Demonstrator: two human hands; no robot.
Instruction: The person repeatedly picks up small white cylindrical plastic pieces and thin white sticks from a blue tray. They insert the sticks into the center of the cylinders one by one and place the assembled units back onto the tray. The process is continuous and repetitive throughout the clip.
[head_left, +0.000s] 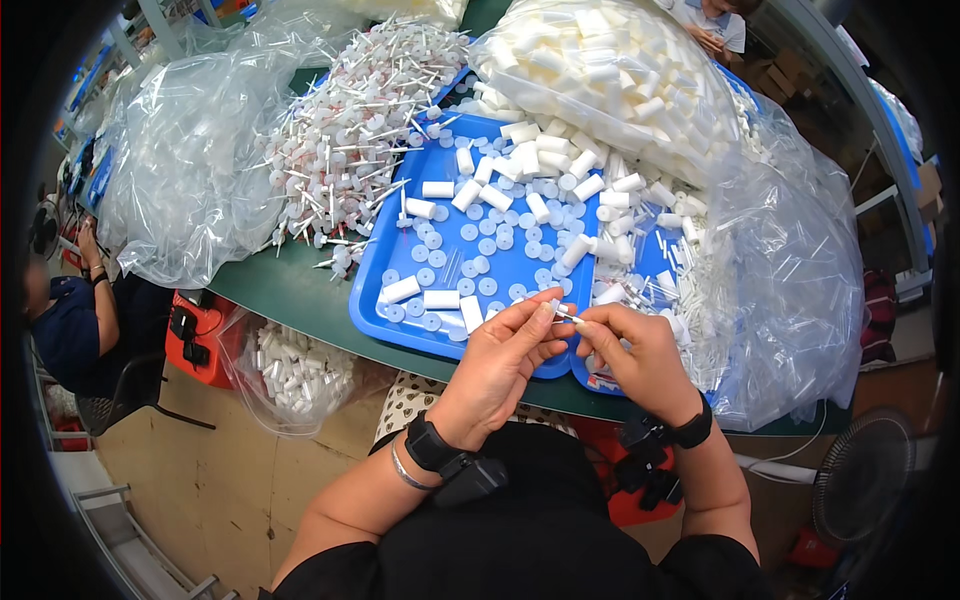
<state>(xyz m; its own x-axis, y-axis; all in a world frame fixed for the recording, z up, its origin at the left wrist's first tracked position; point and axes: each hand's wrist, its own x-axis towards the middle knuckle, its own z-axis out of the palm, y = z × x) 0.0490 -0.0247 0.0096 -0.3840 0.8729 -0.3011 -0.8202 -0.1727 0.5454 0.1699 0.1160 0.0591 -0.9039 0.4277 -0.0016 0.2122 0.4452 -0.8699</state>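
Observation:
My left hand (505,352) and my right hand (630,352) meet over the near edge of a blue tray (378,300). Between their fingertips they pinch a small white plastic piece with a thin stem (566,315). Loose white caps (485,247) and short white tubes (440,299) lie scattered in the tray just beyond my fingers. Both wrists wear black bands.
A heap of white stemmed parts (350,140) lies at the back left beside clear plastic bags (190,160). A bag of white tubes (600,70) sits at the back right. Another bag of tubes (295,375) hangs below the green table edge (290,300). A seated person (75,330) is at left.

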